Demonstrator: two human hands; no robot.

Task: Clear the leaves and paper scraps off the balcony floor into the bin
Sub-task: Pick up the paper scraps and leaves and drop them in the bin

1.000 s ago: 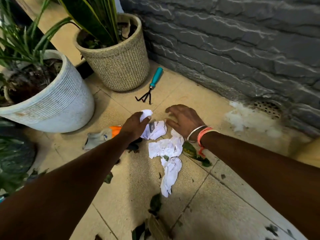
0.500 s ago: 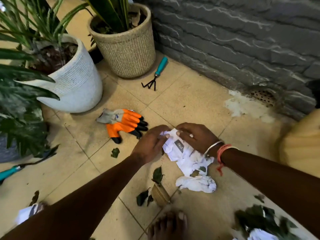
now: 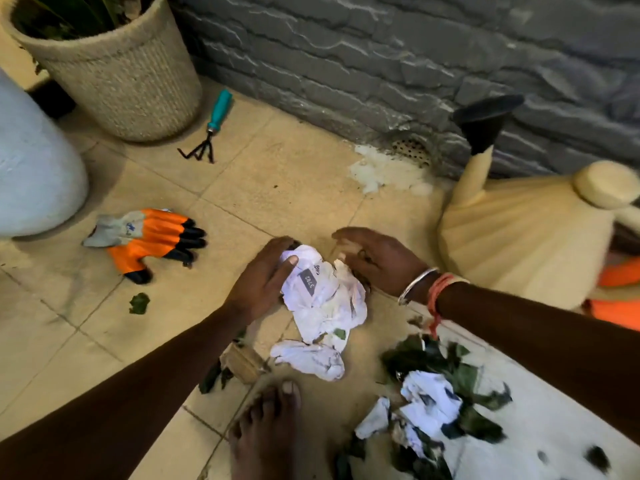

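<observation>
White crumpled paper (image 3: 323, 292) in the middle, orange and black gloves (image 3: 152, 242) at left, a teal-handled rake (image 3: 211, 124) above, grey stone wall (image 3: 381, 46), beige floor tiles (image 3: 284, 181)

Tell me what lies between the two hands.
In the head view, a wad of crumpled white paper sits between the left hand and the right hand, both touching it.

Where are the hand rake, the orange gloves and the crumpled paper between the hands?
hand rake (image 3: 218, 110): head view, teal handle.
orange gloves (image 3: 152, 232): head view, orange back.
crumpled paper (image 3: 322, 296): head view, middle of wad.
</observation>
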